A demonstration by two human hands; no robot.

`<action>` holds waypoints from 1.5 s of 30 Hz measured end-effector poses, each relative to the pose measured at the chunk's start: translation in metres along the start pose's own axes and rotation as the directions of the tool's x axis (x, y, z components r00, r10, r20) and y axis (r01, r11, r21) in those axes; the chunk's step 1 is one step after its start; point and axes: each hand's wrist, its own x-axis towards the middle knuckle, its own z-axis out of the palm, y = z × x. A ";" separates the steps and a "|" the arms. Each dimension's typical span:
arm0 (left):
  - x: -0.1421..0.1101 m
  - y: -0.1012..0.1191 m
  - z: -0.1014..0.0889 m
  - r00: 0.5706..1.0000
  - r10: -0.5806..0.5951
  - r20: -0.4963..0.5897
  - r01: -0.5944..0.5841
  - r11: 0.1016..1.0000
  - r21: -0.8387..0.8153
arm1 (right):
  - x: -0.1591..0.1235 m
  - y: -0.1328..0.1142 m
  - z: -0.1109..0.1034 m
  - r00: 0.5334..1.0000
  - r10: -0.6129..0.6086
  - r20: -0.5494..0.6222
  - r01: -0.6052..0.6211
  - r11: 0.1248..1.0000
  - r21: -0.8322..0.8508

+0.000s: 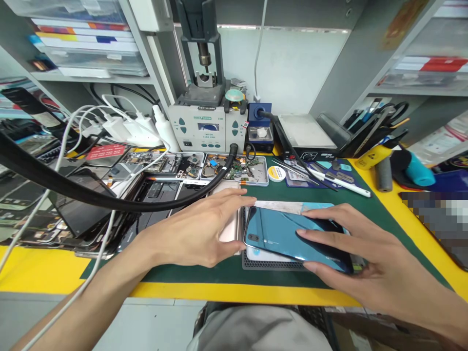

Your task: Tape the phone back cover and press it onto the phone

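A glossy blue smartphone (278, 236) lies back side up, slightly tilted, over a white and light-blue sheet (281, 205) on a dark perforated pad (270, 264). My right hand (361, 248) grips the phone's right part, thumb on the near edge and fingers on the far edge and back. At the camera end, my left hand (204, 226) has thumb and fingers spread apart around the phone's left corners. Whether its fingertips touch the phone I cannot tell. Partly behind the left hand is a pale pink phone-like panel (231, 228).
Phone parts and housings (157, 195) crowd the left side. A thick black hose (146, 204) and white cables cross above them. Behind stand a soldering station (204, 129), trays of boards (256, 170) and a round yellow-white tin (277, 173). Tweezers and a white pen-like tool (343, 183) lie back right.
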 end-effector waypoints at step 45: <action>0.001 -0.003 -0.005 0.980 0.196 -0.020 -0.195 0.981 0.016 | 0.005 0.000 -0.003 0.999 0.012 0.049 -0.011 1.000 -0.027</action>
